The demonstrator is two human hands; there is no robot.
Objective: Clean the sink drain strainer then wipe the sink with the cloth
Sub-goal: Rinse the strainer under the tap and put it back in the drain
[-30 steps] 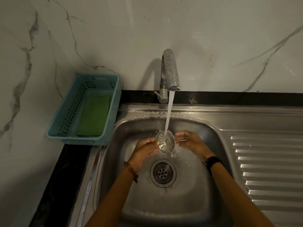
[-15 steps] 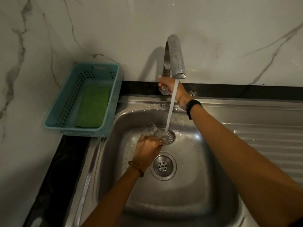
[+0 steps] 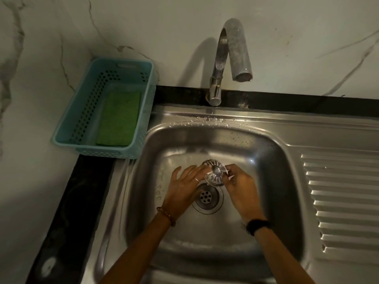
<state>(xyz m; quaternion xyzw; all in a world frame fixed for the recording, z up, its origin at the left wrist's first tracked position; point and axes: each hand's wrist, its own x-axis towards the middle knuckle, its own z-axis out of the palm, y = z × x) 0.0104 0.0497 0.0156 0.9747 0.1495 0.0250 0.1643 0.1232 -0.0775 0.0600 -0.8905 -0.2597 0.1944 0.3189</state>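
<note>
No brand, label or lettering legible anywhere. Held above the drain opening (image 3: 206, 196), near the middle of the steel sink (image 3: 272, 160): the round slotted strainer (image 3: 214, 173), tilted. Pinched at its 3 o'clock edge by the curled fingers of the right hand (image 3: 239, 186). Touched at its 9 o'clock edge by the left hand (image 3: 183, 185), fingers spread and nearly straight. At 12 o'clock, a curved metal tap (image 3: 230, 58) against pale marble-veined wall, no stream visible, droplets on the sink rim below. At 10 o'clock, a blue perforated basket (image 3: 82, 111) on dark counter, with a green cloth (image 3: 120, 117) lying flat inside. At 3 o'clock, a ribbed draining board (image 3: 344, 201). Dim lighting throughout.
</note>
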